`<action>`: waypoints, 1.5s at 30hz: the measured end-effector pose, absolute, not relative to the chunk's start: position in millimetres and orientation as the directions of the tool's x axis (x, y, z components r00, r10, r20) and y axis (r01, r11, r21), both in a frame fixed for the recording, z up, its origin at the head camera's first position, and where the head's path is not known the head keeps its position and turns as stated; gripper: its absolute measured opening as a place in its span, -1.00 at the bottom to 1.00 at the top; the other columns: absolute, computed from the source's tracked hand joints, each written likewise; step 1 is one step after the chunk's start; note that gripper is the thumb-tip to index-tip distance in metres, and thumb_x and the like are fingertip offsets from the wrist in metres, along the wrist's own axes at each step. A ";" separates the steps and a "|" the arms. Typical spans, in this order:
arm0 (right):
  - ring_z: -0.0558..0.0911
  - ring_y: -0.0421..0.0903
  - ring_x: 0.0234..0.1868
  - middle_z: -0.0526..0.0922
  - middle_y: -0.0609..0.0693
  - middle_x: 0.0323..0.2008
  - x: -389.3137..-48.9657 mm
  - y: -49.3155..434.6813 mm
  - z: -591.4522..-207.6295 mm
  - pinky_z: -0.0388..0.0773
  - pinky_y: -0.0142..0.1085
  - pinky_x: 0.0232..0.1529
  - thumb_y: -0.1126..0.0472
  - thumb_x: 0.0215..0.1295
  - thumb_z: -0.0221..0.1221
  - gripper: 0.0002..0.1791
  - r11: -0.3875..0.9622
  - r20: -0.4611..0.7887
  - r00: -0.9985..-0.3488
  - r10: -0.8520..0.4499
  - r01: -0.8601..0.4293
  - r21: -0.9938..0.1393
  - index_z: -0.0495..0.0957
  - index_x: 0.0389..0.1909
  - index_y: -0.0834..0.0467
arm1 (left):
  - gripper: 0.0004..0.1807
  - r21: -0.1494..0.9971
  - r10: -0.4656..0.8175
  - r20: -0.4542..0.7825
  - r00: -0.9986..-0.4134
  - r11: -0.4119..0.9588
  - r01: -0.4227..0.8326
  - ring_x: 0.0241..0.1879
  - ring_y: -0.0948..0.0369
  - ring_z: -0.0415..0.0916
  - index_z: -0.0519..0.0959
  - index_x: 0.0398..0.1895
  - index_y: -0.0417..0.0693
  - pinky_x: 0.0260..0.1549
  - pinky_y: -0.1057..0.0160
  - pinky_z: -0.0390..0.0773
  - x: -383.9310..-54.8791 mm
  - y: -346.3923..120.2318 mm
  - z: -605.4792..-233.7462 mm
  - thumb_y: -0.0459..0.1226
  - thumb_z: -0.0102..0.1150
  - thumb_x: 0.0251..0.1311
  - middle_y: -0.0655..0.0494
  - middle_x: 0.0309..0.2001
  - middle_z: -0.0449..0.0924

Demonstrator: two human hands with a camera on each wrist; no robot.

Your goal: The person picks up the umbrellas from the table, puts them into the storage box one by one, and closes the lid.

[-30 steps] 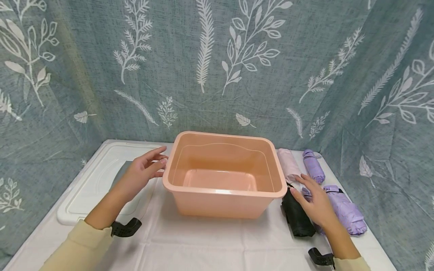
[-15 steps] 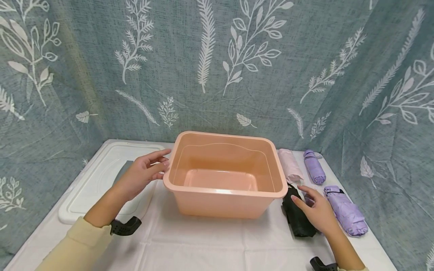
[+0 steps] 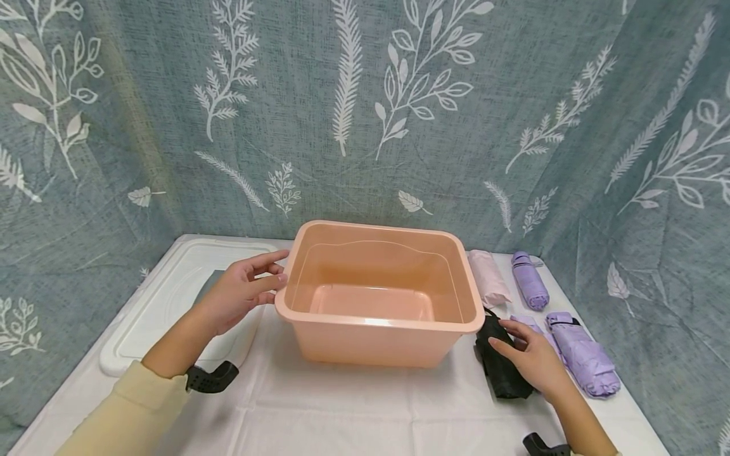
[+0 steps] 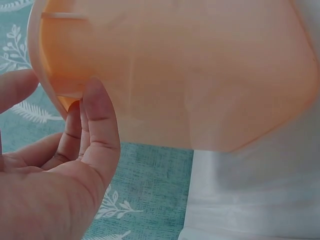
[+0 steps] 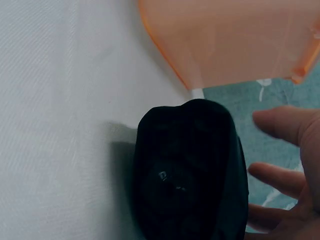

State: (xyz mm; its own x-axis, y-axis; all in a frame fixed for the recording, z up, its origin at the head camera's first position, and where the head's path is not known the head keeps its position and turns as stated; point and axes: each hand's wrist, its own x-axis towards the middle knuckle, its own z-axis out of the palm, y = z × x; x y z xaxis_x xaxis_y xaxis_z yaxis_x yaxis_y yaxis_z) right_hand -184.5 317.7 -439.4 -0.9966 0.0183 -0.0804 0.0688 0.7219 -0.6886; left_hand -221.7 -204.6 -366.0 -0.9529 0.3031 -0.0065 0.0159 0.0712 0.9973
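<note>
An orange-pink plastic bin (image 3: 365, 345) stands in the middle of the table. At its left end my left hand (image 3: 242, 288) touches the rim with relaxed fingers; in the left wrist view the thumb (image 4: 100, 110) lies against the bin's wall. To the right of the bin lies a black folded umbrella (image 3: 502, 370) with a cord loop at its far end. My right hand (image 3: 538, 361) is over its right side, fingers loosely spread and nothing gripped. The right wrist view shows those fingers (image 5: 277, 180) beside the black umbrella (image 5: 187, 165), the thumb apart from it.
A light pink bundle (image 3: 488, 278) and a purple folded umbrella (image 3: 530, 283) lie behind the black one. Another purple umbrella (image 3: 584, 358) is at the right edge, one more partly hidden behind my right hand. A white lid (image 3: 148, 304) lies left. A patterned curtain (image 3: 365, 126) surrounds the table.
My right hand has drawn back from near the pink bundle toward the black umbrella. The left hand has shifted slightly right, up against the bin's rim.
</note>
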 end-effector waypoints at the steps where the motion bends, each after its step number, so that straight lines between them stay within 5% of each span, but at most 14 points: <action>1: 0.51 0.39 0.33 0.41 0.37 0.41 -184.9 317.6 -438.8 0.60 0.13 0.23 -0.12 0.40 0.28 -0.24 0.724 -0.083 -0.996 0.016 0.069 -0.686 0.36 0.46 0.21 | -0.26 0.998 0.304 -0.009 -0.953 0.069 0.012 -0.13 0.35 0.63 0.11 0.60 -0.27 -0.11 0.34 0.74 -221.7 -204.6 -365.6 -0.30 0.15 0.46 0.07 -0.01 0.41; 9: 0.47 0.44 0.34 0.38 0.46 0.39 -187.7 320.2 -436.5 0.60 0.14 0.23 0.08 0.38 0.31 -0.33 0.717 -0.122 -0.992 -0.011 0.077 -0.693 0.39 0.44 0.21 | -0.25 0.998 0.329 -0.023 -0.944 0.067 -0.001 -0.14 0.35 0.63 0.11 0.59 -0.30 -0.10 0.30 0.75 -222.1 -205.3 -362.7 -0.33 0.17 0.44 0.05 -0.01 0.38; 16: 0.54 0.35 0.28 0.35 0.44 0.41 -187.6 321.5 -434.7 0.66 -0.08 0.06 0.22 0.31 0.34 -0.35 0.715 -0.137 -0.990 -0.041 0.067 -0.696 0.44 0.40 0.24 | -0.25 0.998 0.345 -0.033 -0.938 0.062 -0.012 -0.14 0.34 0.64 0.11 0.60 -0.29 -0.08 0.27 0.75 -222.5 -207.1 -362.3 -0.34 0.18 0.43 0.05 0.00 0.37; 32: 0.57 0.41 0.23 0.43 0.48 0.33 -190.0 319.7 -431.8 0.67 0.00 0.03 0.17 0.30 0.35 -0.32 0.756 -0.159 -0.986 -0.046 0.069 -0.651 0.43 0.41 0.24 | -0.23 0.994 0.358 -0.077 -0.930 0.099 -0.044 -0.13 0.28 0.69 0.10 0.61 -0.27 -0.06 0.25 0.75 -221.5 -206.3 -353.4 -0.36 0.19 0.42 -0.01 0.03 0.30; 45: 0.64 0.22 0.08 0.50 0.44 0.27 -190.0 316.6 -432.4 0.62 -0.13 -0.09 0.16 0.27 0.36 -0.33 0.787 -0.157 -0.987 -0.022 0.079 -0.612 0.45 0.40 0.19 | -0.18 0.978 0.330 -0.164 -0.930 0.174 -0.110 -0.20 0.22 0.67 0.12 0.63 -0.08 -0.20 0.25 0.77 -221.9 -205.5 -346.6 -0.31 0.26 0.39 -0.02 0.07 0.34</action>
State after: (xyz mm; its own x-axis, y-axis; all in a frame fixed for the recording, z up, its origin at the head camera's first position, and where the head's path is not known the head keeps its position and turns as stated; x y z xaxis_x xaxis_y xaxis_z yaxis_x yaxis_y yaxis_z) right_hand -190.0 316.6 -432.4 -0.9874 -0.0225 -0.1569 0.0794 0.7868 -0.6121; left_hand -221.9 -205.5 -346.6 -0.9299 0.3295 -0.1636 -0.1104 0.1744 0.9785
